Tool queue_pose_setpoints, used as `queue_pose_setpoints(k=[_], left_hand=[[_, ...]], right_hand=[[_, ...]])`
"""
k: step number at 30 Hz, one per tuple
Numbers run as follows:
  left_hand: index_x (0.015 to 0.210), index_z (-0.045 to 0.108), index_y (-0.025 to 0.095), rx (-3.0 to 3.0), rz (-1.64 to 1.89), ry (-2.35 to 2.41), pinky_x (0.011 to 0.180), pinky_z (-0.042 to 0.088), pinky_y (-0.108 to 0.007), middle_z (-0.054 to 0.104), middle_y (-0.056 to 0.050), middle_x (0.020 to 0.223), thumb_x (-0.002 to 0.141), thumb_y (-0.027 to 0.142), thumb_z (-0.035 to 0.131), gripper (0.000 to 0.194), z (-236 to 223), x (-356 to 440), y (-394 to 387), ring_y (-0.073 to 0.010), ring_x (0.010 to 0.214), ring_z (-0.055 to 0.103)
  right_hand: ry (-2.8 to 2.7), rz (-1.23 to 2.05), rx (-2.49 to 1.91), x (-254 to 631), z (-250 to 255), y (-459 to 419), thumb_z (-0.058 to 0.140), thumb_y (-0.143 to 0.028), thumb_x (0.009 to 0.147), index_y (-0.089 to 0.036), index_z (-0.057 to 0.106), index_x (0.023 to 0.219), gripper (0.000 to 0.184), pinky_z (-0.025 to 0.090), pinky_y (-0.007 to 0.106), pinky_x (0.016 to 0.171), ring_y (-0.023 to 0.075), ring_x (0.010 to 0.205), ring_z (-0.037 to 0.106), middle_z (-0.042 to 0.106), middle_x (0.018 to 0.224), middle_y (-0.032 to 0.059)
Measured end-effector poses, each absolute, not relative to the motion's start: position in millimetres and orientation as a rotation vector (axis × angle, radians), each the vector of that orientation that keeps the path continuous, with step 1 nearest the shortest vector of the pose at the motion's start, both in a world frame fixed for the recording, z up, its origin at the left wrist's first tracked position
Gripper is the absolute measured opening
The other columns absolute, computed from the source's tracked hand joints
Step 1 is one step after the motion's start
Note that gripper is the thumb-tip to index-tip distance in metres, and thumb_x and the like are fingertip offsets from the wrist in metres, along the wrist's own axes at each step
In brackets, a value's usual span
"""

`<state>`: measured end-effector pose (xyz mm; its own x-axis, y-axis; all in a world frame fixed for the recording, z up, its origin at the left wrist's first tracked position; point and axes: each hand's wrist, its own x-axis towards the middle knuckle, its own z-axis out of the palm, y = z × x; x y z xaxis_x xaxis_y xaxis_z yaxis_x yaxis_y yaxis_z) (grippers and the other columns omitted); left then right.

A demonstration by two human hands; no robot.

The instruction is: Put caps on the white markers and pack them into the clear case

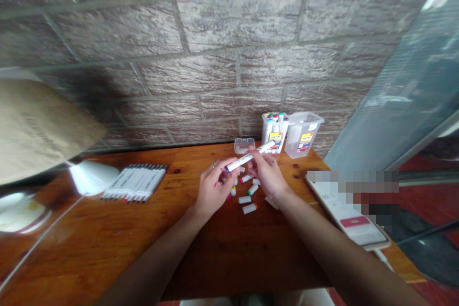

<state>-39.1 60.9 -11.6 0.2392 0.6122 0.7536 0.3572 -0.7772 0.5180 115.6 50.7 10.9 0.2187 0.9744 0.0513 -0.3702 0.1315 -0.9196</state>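
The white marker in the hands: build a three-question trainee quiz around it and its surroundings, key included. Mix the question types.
1. True or false: the row of white pens lies on the right side of the table.
2. Which colour is the end of the held marker nearest the left hand?
A) green
B) blue
C) orange
3. Fill in: seen from the wearer, the clear container with markers in it stands to the ____ of the other clear container.

Key:
1. False; it lies on the left side.
2. B
3. left
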Motion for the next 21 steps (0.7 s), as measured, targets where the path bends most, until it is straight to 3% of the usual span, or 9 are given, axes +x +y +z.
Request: queue_pose_setpoints(k=[6, 10, 15, 21], left_hand=[[0.110, 0.067, 0.019, 2.316, 1.548, 0.816, 0.067, 0.052, -0.020, 0.073, -0.003, 0.088, 0.090, 0.023, 0.067, 0.020, -9.2, -38.7, 57.9, -0.0099, 0.067, 0.063], [0.111, 0.067, 0.017, 2.326, 1.542, 0.800, 0.064, 0.050, -0.020, 0.070, -0.001, 0.079, 0.091, 0.021, 0.065, 0.021, -7.2, -39.5, 56.5, -0.0095, 0.064, 0.061], [0.115, 0.069, 0.019, 2.200, 1.515, 0.820, 0.071, 0.052, -0.023, 0.075, -0.005, 0.090, 0.095, 0.021, 0.057, 0.023, -7.9, -41.4, 56.9, -0.0126, 0.075, 0.068], [0.100, 0.074, 0.017, 1.724, 1.381, 0.889, 0.054, 0.045, -0.021, 0.071, -0.003, 0.070, 0.093, 0.041, 0.060, 0.029, -6.5, -36.7, 62.5, -0.0100, 0.054, 0.058]], right_hand=[[-0.703, 1.262, -0.909, 114.3, 9.4, 50.9, 0.073, -0.044, 0.071, -0.017, 0.061, 0.065, 0.031, 0.027, 0.023, 0.043, 0.0067, 0.042, 0.033, 0.045, 0.047, -0.0060], [-0.685, 1.253, -0.880, 115.0, 10.5, 51.0, 0.075, -0.044, 0.070, -0.016, 0.061, 0.066, 0.032, 0.025, 0.021, 0.042, 0.0054, 0.041, 0.031, 0.044, 0.047, -0.0070], [-0.699, 1.230, -0.841, 117.0, 12.5, 52.3, 0.076, -0.050, 0.070, -0.016, 0.061, 0.068, 0.037, 0.020, 0.022, 0.041, 0.0044, 0.039, 0.028, 0.043, 0.046, -0.0086], [-0.713, 1.187, -0.839, 117.7, 12.0, 52.8, 0.076, -0.057, 0.071, -0.016, 0.066, 0.074, 0.043, 0.014, 0.023, 0.040, 0.0041, 0.039, 0.022, 0.038, 0.045, -0.0102]])
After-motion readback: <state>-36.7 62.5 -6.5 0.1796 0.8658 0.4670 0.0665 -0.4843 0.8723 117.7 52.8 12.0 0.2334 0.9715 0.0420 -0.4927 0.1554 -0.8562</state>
